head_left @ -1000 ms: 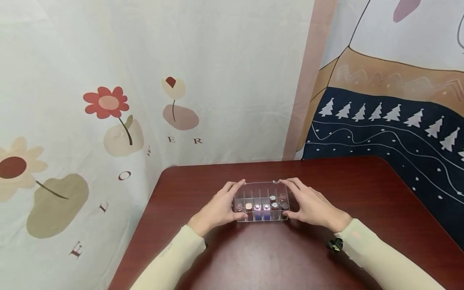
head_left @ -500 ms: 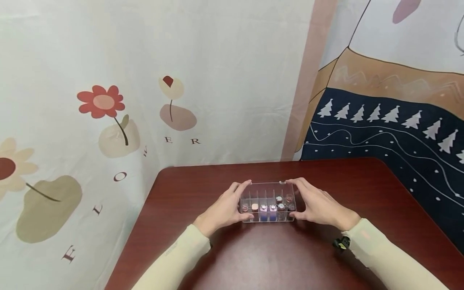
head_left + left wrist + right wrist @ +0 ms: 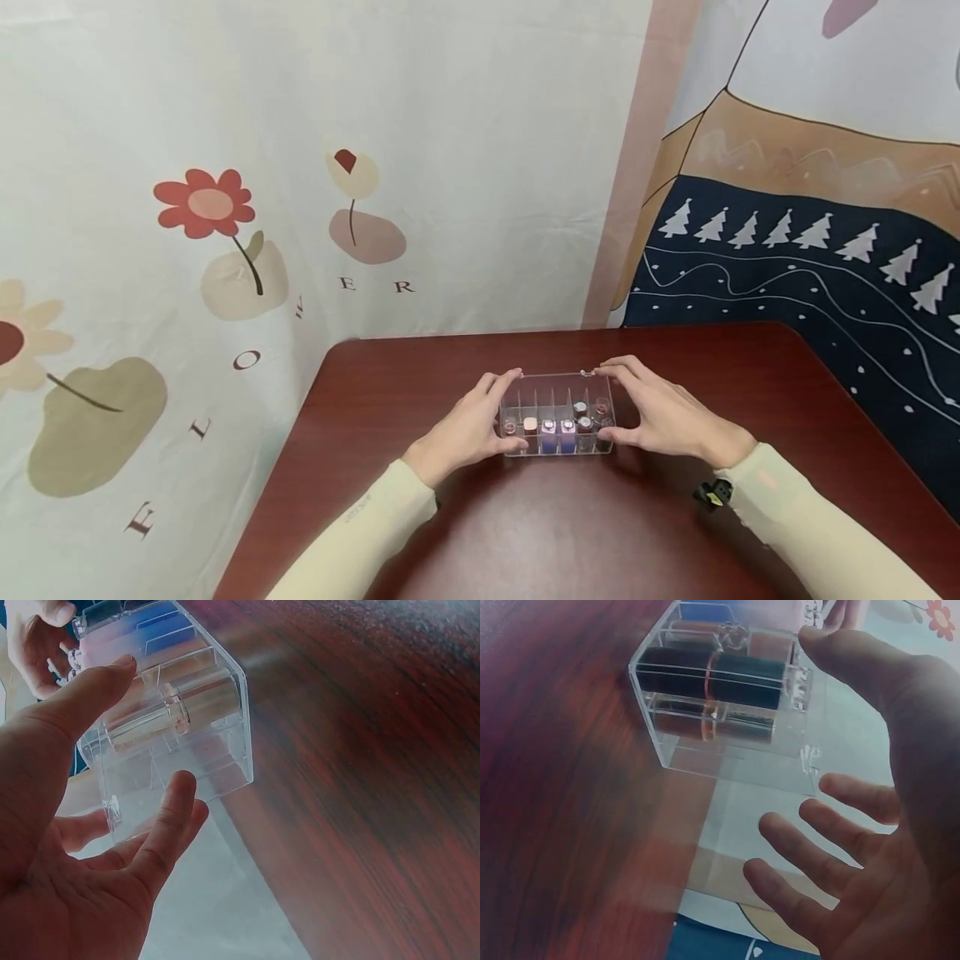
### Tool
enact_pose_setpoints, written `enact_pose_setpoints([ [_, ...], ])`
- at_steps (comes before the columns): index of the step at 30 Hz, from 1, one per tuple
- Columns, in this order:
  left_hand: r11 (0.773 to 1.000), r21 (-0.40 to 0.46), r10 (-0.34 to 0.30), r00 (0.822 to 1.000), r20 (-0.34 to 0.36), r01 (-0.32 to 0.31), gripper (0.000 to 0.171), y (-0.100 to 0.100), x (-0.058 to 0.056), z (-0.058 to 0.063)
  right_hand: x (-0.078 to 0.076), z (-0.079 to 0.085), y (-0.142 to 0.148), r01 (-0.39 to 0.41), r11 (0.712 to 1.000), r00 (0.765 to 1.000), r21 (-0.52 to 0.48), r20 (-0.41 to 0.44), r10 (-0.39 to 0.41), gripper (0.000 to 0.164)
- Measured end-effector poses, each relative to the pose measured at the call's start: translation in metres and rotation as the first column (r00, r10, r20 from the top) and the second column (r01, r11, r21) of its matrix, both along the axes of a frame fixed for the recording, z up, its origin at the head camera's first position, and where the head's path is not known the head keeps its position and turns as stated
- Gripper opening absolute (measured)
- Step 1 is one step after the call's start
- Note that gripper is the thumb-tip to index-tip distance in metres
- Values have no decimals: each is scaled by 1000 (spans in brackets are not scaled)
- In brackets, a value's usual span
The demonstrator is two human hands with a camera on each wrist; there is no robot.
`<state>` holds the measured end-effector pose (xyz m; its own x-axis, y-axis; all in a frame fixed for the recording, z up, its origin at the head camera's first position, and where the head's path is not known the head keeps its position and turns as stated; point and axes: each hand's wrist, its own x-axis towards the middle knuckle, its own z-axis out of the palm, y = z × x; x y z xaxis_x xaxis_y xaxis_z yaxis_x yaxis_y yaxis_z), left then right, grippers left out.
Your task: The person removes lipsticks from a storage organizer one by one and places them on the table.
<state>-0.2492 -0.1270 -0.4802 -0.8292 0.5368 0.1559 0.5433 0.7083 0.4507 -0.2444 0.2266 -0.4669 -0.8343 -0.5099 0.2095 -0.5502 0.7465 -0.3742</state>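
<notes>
A clear makeup organizer [image 3: 555,455] with divided slots stands on the table between my hands. Two purple-blue tubes [image 3: 549,437] sit in its front row, beside a pale peach-capped one [image 3: 531,425]. Dark lipstick tubes [image 3: 742,679] fill slots at its right end. My left hand [image 3: 465,427] holds the left end, thumb at the front, a finger at the back corner. My right hand [image 3: 672,417] holds the right end likewise; in the right wrist view its thumb touches the top corner, while several fingers are spread off the wall. The table hides the organizer's underside.
The dark red wooden table [image 3: 555,533] reaches to a hanging cloth [image 3: 480,167] printed with flowers and letters. Another cloth with white trees [image 3: 795,250] hangs at the right. A small black device [image 3: 712,493] is at my right wrist.
Both hands and the organizer have shifted a little to the right across the table, mostly in the first half second. The hold looks the same. The head view has turned slightly.
</notes>
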Motion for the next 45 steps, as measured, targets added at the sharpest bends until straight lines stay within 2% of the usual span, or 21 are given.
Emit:
enact_pose_setpoints([
  [4, 1000, 2, -3, 1000, -9, 3, 114, -1, 0, 2, -3, 5, -1, -21, 1000, 998, -8, -55, 20, 78],
  [7, 1000, -1, -2, 1000, -13, 2, 114, -1, 1, 2, -6, 10, -3, -66, 998, 993, -9, -98, 65, 64],
  [11, 1000, -4, 2, 1000, -16, -2, 114, -1, 1, 0, -11, 18, -8, -142, 989, 976, 37, -162, 146, 49],
  [16, 1000, 0, 4, 1000, -25, -4, 115, 0, 1, 0, -20, 24, -14, -218, 969, 950, 115, -203, 238, 38],
  [22, 1000, 8, 6, 1000, -27, -6, 116, 1, 0, 0, -28, 23, -22, -284, 940, 926, 190, -199, 320, 31],
  [28, 1000, -4, 4, 1000, -20, -4, 115, 1, 1, 1, -31, 20, -26, -321, 923, 919, 213, -166, 358, 29],
  [37, 1000, -6, 2, 1000, -28, -2, 115, 1, 2, 1, -33, 16, -27, -312, 919, 911, 242, -197, 361, 28],
  [45, 1000, -1, 10, 1000, 2, -10, 114, 3, 3, 2, -33, 13, -27, -303, 925, 915, 230, -200, 349, 28],
])
